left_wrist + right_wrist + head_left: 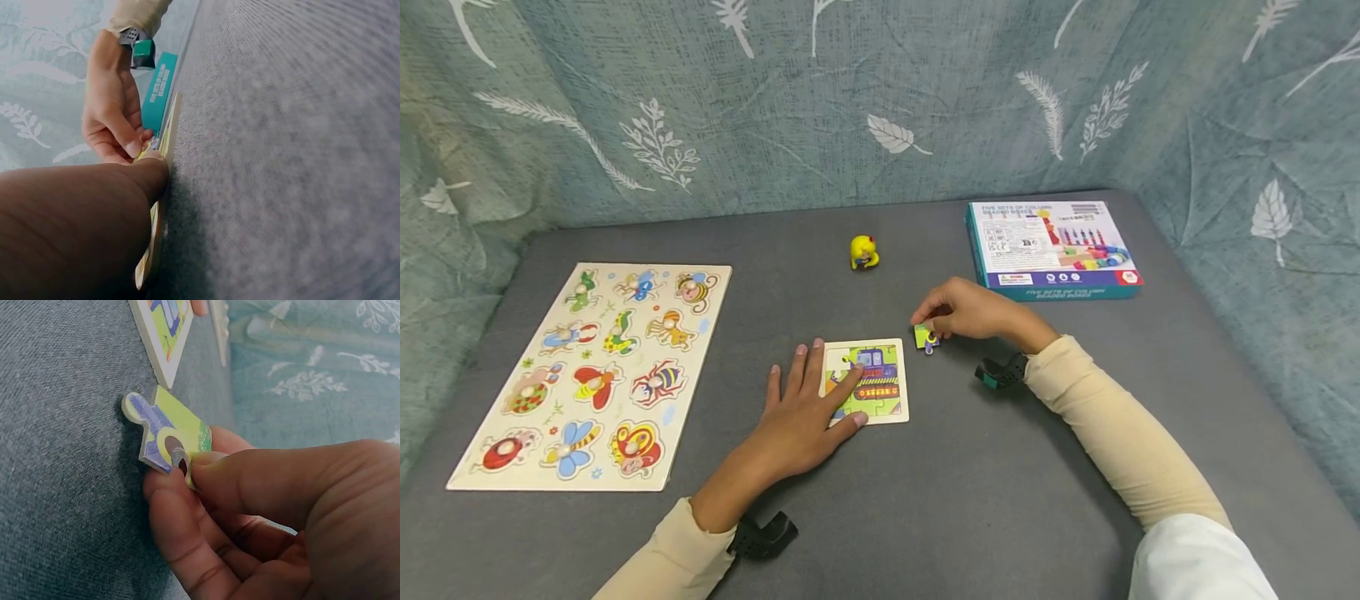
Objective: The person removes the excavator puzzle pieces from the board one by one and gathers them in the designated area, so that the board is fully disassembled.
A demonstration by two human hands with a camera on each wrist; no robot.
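- Right wrist view: our right hand [262, 487] pinches the piece [187, 419] at its fingertips, by one edge.
- To its left, our left hand [801, 421] lies spread, partly over the board [905, 392].
- We judge the piece light, stiff; edges clear of the tab [133, 406] suit gripping.

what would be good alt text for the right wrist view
The right hand pinches a green and purple puzzle piece over a grey tabletop. Beyond it are part of a white-rimmed puzzle board and leaf-patterned fabric.
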